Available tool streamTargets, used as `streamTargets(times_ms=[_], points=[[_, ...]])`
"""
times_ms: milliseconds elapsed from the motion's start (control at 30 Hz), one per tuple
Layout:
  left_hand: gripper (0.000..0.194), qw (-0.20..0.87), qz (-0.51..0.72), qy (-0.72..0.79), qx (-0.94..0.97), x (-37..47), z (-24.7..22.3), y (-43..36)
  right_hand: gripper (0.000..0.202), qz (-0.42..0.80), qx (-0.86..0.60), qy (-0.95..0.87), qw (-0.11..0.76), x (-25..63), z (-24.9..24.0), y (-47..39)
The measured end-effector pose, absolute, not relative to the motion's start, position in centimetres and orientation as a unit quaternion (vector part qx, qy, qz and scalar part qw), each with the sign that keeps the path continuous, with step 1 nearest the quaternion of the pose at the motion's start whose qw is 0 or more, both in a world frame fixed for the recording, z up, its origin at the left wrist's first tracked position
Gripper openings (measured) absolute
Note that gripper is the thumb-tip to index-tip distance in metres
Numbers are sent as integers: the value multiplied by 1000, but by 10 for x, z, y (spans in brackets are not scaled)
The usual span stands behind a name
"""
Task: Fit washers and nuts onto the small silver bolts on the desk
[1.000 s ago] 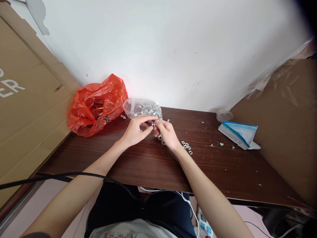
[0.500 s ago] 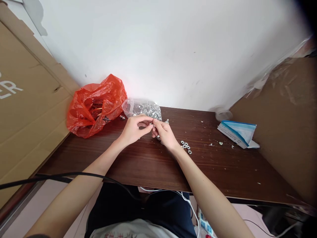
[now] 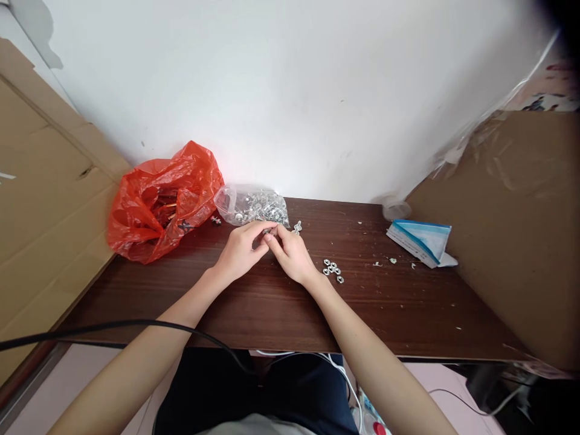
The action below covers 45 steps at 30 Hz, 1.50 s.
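Note:
My left hand point(image 3: 240, 251) and my right hand point(image 3: 292, 254) meet over the dark wooden table point(image 3: 272, 308), fingertips together. Between their pinched fingers is a small metal piece point(image 3: 267, 231), mostly hidden, and its shape is unclear. Just behind them lies a clear plastic bag point(image 3: 254, 205) of metal hardware. Several hex nuts point(image 3: 333, 267) sit in a cluster right of my right wrist. A small bolt with a washer point(image 3: 297, 228) rests just beyond my right hand.
A red plastic bag point(image 3: 165, 202) stands at the left, with small metal parts point(image 3: 216, 220) beside it. A blue and white packet point(image 3: 419, 241) and a clear cup point(image 3: 396, 208) are at the right. Cardboard flanks both sides; a black cable point(image 3: 136, 323) crosses my left forearm.
The camera view has shifted slightly right. My hands are drawn closer together, with the fingers curled more around the small piece. The nuts and bags have not moved on the table.

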<state>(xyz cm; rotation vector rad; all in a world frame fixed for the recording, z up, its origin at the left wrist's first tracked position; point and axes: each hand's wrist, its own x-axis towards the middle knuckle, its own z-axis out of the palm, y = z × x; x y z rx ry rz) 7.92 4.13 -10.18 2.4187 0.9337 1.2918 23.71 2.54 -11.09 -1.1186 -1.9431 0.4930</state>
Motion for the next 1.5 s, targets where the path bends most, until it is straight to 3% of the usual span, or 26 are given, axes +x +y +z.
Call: streamTargets(times_ms=[233, 467, 1067, 1500], points=[[18, 83, 440, 316, 837, 76, -99, 42, 34, 82, -434, -798, 410, 246, -98, 26], [5, 59, 422, 344, 837, 76, -97, 41, 35, 99, -444, -806, 380, 244, -100, 29], [6, 116, 385, 413, 817, 75, -95, 39, 37, 108, -446, -802, 382, 235, -109, 31], [3, -8, 370, 401, 838, 72, -90, 38, 18, 167, -430, -772, 437, 236, -103, 26]])
